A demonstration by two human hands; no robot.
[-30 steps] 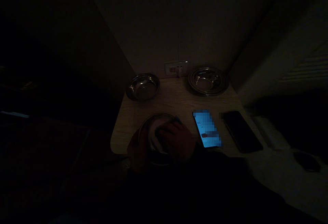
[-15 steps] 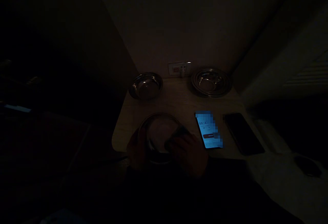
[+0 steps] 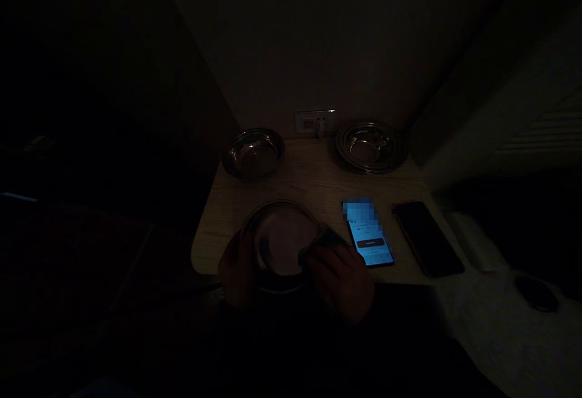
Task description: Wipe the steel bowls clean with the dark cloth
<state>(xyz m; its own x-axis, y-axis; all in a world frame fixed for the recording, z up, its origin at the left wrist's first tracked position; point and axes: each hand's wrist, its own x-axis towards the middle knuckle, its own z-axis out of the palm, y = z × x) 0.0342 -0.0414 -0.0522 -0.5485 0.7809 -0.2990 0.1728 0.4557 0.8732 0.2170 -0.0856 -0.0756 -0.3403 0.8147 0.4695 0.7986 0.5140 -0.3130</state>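
A round metal plate (image 3: 282, 234) with a raised rim is at the near edge of the small wooden table. My left hand (image 3: 237, 270) grips its left rim, thumb on the inner side. At the right rim, my right hand (image 3: 339, 276) is closed on a dark cloth (image 3: 325, 239) that touches the plate. The dim light hides most of the fingers' detail. Just right of that hand lies a phone (image 3: 369, 234) with its screen lit.
A metal bowl (image 3: 254, 154) stands at the table's back left and stacked metal dishes (image 3: 370, 148) at the back right. Behind them is a wall socket (image 3: 314, 122) with a plug. A dark phone (image 3: 428, 237) lies at the right edge; a small dark object (image 3: 536, 293) sits beyond it.
My right hand with the cloth has shifted slightly outward, to the plate's right rim. My left hand keeps its grip. The whole view has moved a little.
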